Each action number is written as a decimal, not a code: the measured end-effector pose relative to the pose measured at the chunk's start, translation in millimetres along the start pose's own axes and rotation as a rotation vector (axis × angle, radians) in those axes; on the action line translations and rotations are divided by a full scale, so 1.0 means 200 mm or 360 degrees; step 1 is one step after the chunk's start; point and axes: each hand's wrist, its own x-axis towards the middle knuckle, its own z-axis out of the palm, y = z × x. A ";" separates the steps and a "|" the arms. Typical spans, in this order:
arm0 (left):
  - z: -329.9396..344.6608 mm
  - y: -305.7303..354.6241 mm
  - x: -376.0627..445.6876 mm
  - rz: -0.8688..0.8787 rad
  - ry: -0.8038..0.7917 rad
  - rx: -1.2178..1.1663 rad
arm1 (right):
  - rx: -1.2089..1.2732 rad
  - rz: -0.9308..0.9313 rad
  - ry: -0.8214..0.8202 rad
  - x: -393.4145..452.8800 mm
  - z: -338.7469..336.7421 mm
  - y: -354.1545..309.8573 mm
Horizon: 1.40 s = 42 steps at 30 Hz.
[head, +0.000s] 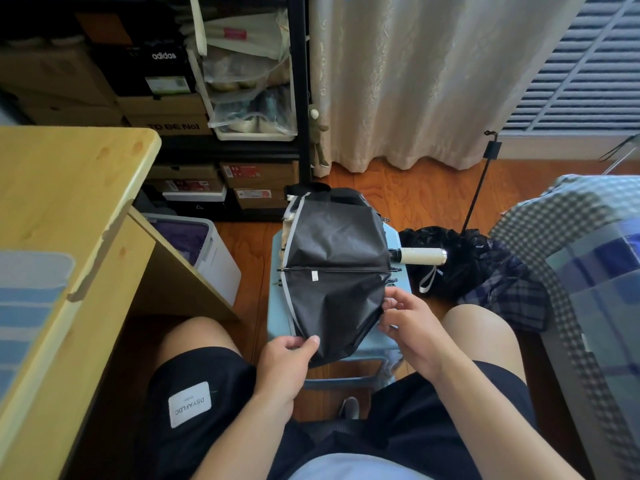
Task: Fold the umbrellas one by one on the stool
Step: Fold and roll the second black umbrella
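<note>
A black umbrella with a pale grey edge lies spread across the light blue stool between my knees. Its cream handle with a wrist strap points right, past the stool's edge. My left hand pinches the near left corner of the black canopy between thumb and fingers. At the canopy's right edge my right hand pinches the fabric by the rib ends. A second dark item lies under the far end of the umbrella.
A wooden desk stands on the left, with a white bin beside it. Shoe boxes fill the black shelf behind. A black bag and plaid cloth lie on the floor right of the stool. Checked bedding is at far right.
</note>
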 end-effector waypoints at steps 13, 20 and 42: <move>-0.12 0.23 -0.14 0.0309 0.0040 -0.0639 | -0.0720 -0.0671 0.0250 0.00 -0.01 -0.09; -0.21 0.40 -0.16 0.0684 -0.0227 -0.0734 | -0.0370 -0.0603 -0.0080 -0.09 -0.01 -0.18; -0.31 0.39 -0.12 0.1060 -0.0044 -0.0114 | -0.0251 -0.0319 0.0188 -0.15 0.05 -0.13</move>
